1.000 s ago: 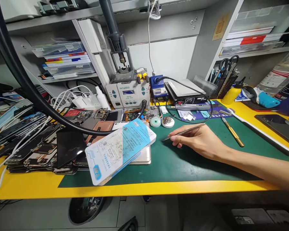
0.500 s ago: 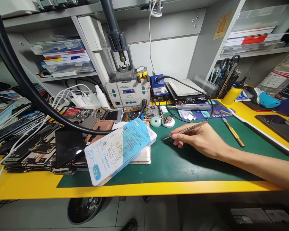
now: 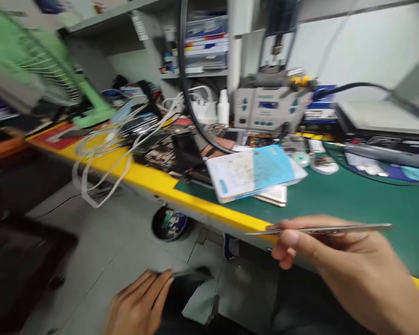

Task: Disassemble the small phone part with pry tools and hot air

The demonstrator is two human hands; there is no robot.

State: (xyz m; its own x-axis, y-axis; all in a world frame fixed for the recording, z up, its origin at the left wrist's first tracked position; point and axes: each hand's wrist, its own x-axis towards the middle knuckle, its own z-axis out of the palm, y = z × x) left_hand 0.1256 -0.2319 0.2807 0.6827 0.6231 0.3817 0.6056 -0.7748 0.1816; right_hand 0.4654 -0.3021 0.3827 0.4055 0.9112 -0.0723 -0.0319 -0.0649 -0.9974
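Thin metal tweezers lie across the fingers of my right hand, which pinches them between thumb and fingers. Their tip points left, over the yellow front edge of the bench. Low in the picture, below bench height, is my left hand, its fingers pressed together. Their tips meet a dark, blurred thing with a pale grey patch; what it is, I cannot make out. A blue and white booklet-like pack lies aslant on the bench, on top of a phone-like slab.
A hot-air station stands behind the pack. Stacked phone parts and looped white cables are to the left, beside a green fan. A bin stands on the floor. The green mat covers the bench.
The view has swung left and down. My right hand has come back from over the mat to the bench edge, still with the tweezers. My left hand has come into view.
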